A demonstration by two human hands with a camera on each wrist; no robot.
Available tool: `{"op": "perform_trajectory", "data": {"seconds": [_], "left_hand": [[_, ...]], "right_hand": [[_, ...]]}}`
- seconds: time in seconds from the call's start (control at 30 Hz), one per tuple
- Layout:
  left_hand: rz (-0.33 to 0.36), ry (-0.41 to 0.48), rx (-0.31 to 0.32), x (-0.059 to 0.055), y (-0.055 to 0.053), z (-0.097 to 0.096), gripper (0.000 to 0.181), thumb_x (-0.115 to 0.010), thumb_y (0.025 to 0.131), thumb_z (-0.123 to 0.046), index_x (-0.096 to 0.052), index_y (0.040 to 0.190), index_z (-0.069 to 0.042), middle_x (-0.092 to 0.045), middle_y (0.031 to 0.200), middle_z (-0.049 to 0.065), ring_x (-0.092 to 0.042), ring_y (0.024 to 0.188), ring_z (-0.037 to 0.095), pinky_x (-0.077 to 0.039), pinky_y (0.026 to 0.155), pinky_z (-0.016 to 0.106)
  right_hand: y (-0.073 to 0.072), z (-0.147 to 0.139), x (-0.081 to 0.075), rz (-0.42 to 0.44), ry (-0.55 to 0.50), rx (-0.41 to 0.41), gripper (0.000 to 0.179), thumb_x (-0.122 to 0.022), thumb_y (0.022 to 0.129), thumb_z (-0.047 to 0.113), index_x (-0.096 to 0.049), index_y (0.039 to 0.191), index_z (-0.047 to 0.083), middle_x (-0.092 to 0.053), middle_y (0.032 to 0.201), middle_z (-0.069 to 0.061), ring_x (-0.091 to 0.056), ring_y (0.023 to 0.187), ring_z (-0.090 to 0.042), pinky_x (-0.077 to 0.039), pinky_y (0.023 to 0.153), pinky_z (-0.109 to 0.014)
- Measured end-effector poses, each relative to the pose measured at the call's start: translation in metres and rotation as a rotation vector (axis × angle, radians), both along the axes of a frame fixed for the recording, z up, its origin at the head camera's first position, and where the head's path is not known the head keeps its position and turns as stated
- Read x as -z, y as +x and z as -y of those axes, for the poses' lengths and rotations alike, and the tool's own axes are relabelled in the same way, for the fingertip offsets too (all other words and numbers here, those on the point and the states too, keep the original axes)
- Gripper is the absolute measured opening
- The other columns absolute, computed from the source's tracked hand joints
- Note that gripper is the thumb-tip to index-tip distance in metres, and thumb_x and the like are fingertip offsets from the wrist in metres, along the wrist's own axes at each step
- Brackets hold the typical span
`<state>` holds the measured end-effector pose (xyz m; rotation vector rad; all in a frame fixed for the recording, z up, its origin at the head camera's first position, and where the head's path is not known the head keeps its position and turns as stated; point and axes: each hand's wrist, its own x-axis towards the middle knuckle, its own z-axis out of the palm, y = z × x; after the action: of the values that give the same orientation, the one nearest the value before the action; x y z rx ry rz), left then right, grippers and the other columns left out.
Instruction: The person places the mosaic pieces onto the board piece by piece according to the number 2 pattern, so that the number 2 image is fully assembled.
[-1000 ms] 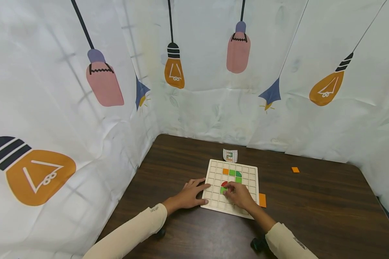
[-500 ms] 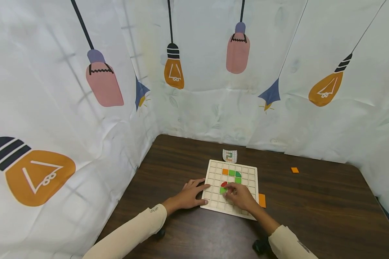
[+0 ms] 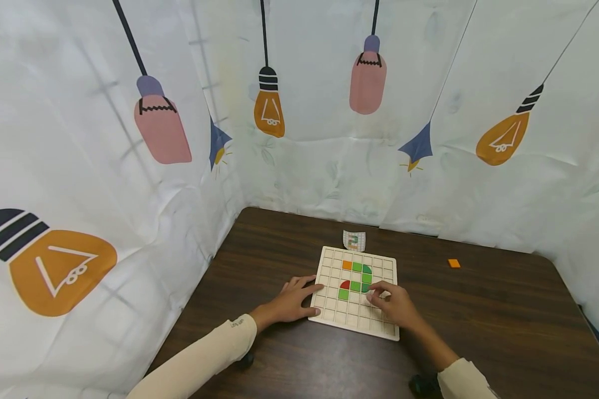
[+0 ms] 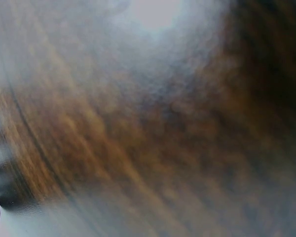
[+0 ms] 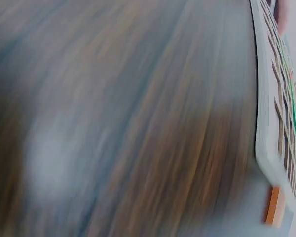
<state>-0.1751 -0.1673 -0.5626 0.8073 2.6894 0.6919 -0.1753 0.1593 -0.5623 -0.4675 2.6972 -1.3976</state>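
A pale wooden grid board (image 3: 329, 305) lies on the table, bearing several light green square tiles (image 3: 344, 295), an orange square tile (image 3: 347, 265), a red quarter-round tile (image 3: 345, 285) and two dark green quarter-round tiles, one at the top right (image 3: 367, 269) and one lower down (image 3: 365, 288). My left hand (image 3: 292, 299) rests spread at the board's left edge, thumb and fingertips right at the rim. My right hand (image 3: 394, 303) is over the board's right side, fingers loosely bent, fingertips beside the lower dark green tile; nothing shows between them.
A small printed grid card (image 3: 354, 240) lies behind the board. One loose orange tile (image 3: 453, 263) sits farther right on the dark wood table (image 3: 499, 310). In the right wrist view, an orange piece (image 5: 275, 206) lies against the board's edge. A patterned white curtain (image 3: 319, 177) surrounds the table.
My right hand has moved right, away from the red and light green tiles, uncovering the lower row with its dark green quarter-round tile. The left hand has stayed in place.
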Motion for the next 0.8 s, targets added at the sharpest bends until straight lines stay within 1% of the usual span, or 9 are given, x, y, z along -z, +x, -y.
{"op": "perform_trajectory", "data": {"seconds": [0.17, 0.27, 0.3, 0.4, 0.5, 0.53, 0.6, 0.73, 0.8], "left_hand": [[0.006, 0.005, 0.0, 0.0, 0.0, 0.0, 0.067, -0.064, 0.095, -0.052, -0.043, 0.154, -0.027, -0.027, 0.164, 0.008, -0.031, 0.143, 0.034, -0.03, 0.108, 0.062], [0.013, 0.006, -0.001, 0.0, -0.001, 0.0, 0.067, -0.063, 0.096, -0.051, -0.042, 0.154, -0.027, -0.027, 0.164, 0.008, -0.03, 0.143, 0.034, -0.029, 0.109, 0.062], [0.009, 0.006, -0.001, 0.0, -0.001, 0.0, 0.067, -0.064, 0.096, -0.051, -0.043, 0.154, -0.026, -0.027, 0.164, 0.009, -0.03, 0.143, 0.034, -0.03, 0.109, 0.062], [0.0, 0.001, 0.001, -0.001, 0.0, 0.0, 0.067, -0.064, 0.095, -0.051, -0.043, 0.154, -0.026, -0.028, 0.164, 0.009, -0.031, 0.142, 0.034, -0.031, 0.108, 0.062], [-0.002, 0.005, 0.0, -0.001, 0.0, -0.001, 0.067, -0.064, 0.095, -0.051, -0.044, 0.153, -0.025, -0.029, 0.163, 0.01, -0.033, 0.141, 0.034, -0.032, 0.107, 0.061], [0.001, 0.005, 0.0, -0.002, 0.0, -0.001, 0.067, -0.064, 0.095, -0.051, -0.044, 0.154, -0.025, -0.029, 0.163, 0.01, -0.032, 0.141, 0.034, -0.032, 0.107, 0.06], [0.007, 0.005, -0.001, -0.002, 0.0, -0.001, 0.067, -0.064, 0.096, -0.051, -0.043, 0.154, -0.025, -0.028, 0.164, 0.009, -0.032, 0.141, 0.034, -0.032, 0.107, 0.06], [0.009, -0.002, -0.003, -0.002, 0.0, -0.001, 0.067, -0.064, 0.095, -0.052, -0.043, 0.154, -0.026, -0.027, 0.164, 0.009, -0.032, 0.141, 0.033, -0.032, 0.107, 0.059], [0.005, -0.005, -0.004, -0.001, 0.0, -0.001, 0.067, -0.064, 0.095, -0.052, -0.043, 0.154, -0.026, -0.028, 0.164, 0.009, -0.033, 0.14, 0.033, -0.032, 0.106, 0.059]], "right_hand": [[0.003, -0.022, -0.001, -0.016, 0.014, 0.03, 0.023, -0.077, 0.09, 0.017, -0.072, 0.109, 0.005, -0.064, 0.086, 0.001, -0.047, 0.054, -0.004, -0.043, 0.05, -0.025], [0.005, -0.036, -0.001, -0.008, 0.047, 0.05, 0.025, -0.079, 0.088, 0.019, -0.073, 0.108, 0.007, -0.065, 0.087, 0.002, -0.052, 0.063, -0.004, -0.046, 0.058, -0.024], [0.006, -0.041, -0.001, 0.001, 0.058, 0.055, 0.025, -0.079, 0.088, 0.02, -0.073, 0.108, 0.007, -0.066, 0.088, 0.002, -0.053, 0.067, -0.004, -0.047, 0.06, -0.024], [0.009, -0.054, 0.001, 0.035, 0.078, 0.064, 0.025, -0.079, 0.088, 0.022, -0.072, 0.109, 0.009, -0.065, 0.09, 0.001, -0.054, 0.068, -0.005, -0.047, 0.059, -0.025], [0.013, -0.066, 0.003, 0.072, 0.07, 0.066, 0.026, -0.079, 0.088, 0.022, -0.071, 0.108, 0.008, -0.063, 0.091, -0.002, -0.049, 0.055, -0.007, -0.045, 0.049, -0.026], [0.015, -0.069, 0.004, 0.071, 0.071, 0.062, 0.026, -0.079, 0.088, 0.022, -0.071, 0.108, 0.008, -0.063, 0.09, -0.002, -0.047, 0.054, -0.006, -0.044, 0.048, -0.026], [0.018, -0.074, 0.006, 0.055, 0.076, 0.059, 0.024, -0.08, 0.088, 0.021, -0.072, 0.106, 0.008, -0.063, 0.09, -0.001, -0.046, 0.054, -0.005, -0.042, 0.048, -0.025], [0.023, -0.081, 0.01, -0.017, 0.108, 0.052, 0.018, -0.081, 0.086, 0.019, -0.074, 0.1, 0.01, -0.066, 0.088, 0.003, -0.048, 0.064, -0.002, -0.041, 0.052, -0.024], [0.025, -0.083, 0.011, -0.035, 0.126, 0.052, 0.016, -0.082, 0.085, 0.019, -0.075, 0.098, 0.012, -0.066, 0.087, 0.004, -0.049, 0.067, -0.002, -0.041, 0.055, -0.023]]}}
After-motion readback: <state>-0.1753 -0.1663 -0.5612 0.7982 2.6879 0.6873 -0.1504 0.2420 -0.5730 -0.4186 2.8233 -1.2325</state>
